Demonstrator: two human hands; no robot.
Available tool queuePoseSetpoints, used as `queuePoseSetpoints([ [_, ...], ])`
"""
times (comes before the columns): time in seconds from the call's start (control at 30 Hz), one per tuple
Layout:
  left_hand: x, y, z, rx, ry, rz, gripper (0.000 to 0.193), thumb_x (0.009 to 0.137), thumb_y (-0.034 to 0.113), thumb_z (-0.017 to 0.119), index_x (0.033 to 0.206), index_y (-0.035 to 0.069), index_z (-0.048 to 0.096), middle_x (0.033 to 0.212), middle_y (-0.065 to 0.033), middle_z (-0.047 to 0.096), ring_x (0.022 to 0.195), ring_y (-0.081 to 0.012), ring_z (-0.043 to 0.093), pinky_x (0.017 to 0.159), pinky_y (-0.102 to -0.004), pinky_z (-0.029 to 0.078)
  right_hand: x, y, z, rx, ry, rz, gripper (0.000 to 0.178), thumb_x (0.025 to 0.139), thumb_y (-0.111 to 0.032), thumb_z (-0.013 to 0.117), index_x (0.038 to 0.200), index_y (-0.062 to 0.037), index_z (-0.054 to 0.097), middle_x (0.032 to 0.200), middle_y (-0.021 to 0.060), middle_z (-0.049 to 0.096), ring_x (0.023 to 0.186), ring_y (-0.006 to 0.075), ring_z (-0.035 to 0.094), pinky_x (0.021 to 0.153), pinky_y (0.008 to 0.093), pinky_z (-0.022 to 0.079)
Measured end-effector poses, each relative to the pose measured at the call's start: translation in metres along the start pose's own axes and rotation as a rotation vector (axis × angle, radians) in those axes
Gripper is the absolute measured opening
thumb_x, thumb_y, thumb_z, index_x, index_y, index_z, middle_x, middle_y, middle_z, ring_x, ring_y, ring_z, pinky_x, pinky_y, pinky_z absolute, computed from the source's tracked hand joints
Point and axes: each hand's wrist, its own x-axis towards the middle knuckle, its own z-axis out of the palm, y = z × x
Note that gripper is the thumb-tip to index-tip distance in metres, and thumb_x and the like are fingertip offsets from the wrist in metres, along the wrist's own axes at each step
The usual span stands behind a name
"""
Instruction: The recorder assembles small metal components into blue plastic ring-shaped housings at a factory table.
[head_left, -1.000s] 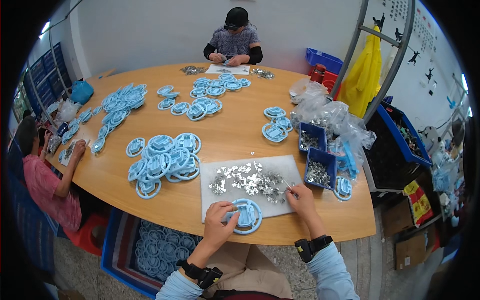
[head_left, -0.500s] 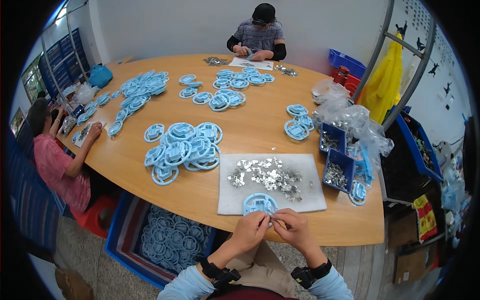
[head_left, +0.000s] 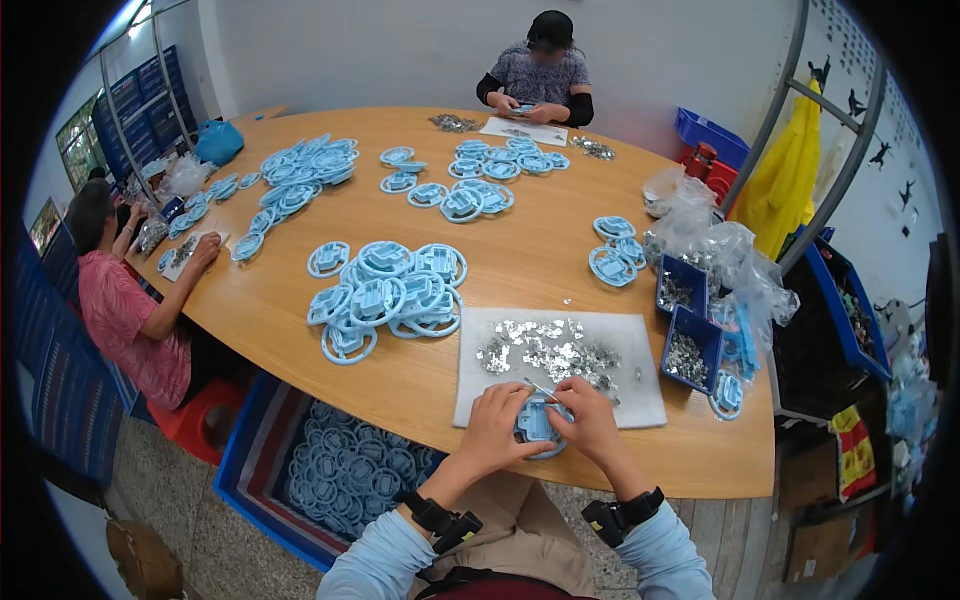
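Note:
My left hand (head_left: 497,425) and my right hand (head_left: 590,420) both grip one light blue round plastic part (head_left: 540,425) over the front edge of a white mat (head_left: 630,345). My right fingers pinch a small silver metal piece against the part's top. A heap of small silver metal pieces (head_left: 545,348) lies on the mat just beyond my hands. A pile of the same blue round parts (head_left: 390,290) lies on the wooden table (head_left: 250,320) to the left of the mat.
Two blue bins with metal pieces (head_left: 685,345) and clear plastic bags (head_left: 715,250) stand right of the mat. A blue crate of blue parts (head_left: 340,470) sits on the floor at my left. One person sits at the far end, another at the left side.
The view has risen and the mat now lies closer under my hands. Both hands, which came together on the blue part half a second ago, keep holding it above the mat's front edge.

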Motion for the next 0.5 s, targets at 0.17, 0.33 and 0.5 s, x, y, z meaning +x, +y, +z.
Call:
queuePoseSetpoints([
  [0.17,-0.001,-0.006,0.009,0.063,-0.078,-0.046,0.07,0.059,0.041,0.076,0.113,0.003,0.053,0.116,-0.0116,0.05,0.109,-0.0286,0.045,0.091,-0.0401,0.034,0.007,-0.012,0.003,-0.225,-0.018,-0.053,0.013,0.072,-0.013,0.065,0.085,-0.0107,0.067,0.087,0.0058,0.057,0.063,0.0258,0.061,0.056,0.0355,0.05],
  [0.33,0.0,-0.005,0.008,0.042,-0.09,-0.086,0.066,0.059,0.039,0.077,0.11,0.004,0.054,0.117,-0.0116,0.05,0.11,-0.0281,0.045,0.09,-0.0392,0.034,0.006,-0.017,0.002,-0.215,-0.039,-0.01,0.01,0.071,-0.01,0.066,0.081,-0.0087,0.067,0.086,0.0074,0.057,0.065,0.0277,0.061,0.057,0.0364,0.049],
  [0.5,0.001,-0.004,0.006,0.006,-0.086,-0.097,0.064,0.059,0.038,0.077,0.109,0.005,0.056,0.116,-0.0118,0.05,0.11,-0.0281,0.045,0.09,-0.0398,0.034,0.007,-0.02,0.001,-0.273,-0.06,-0.018,0.007,0.072,-0.01,0.066,0.079,-0.0087,0.066,0.086,0.0071,0.056,0.061,0.027,0.06,0.054,0.0374,0.048],
])
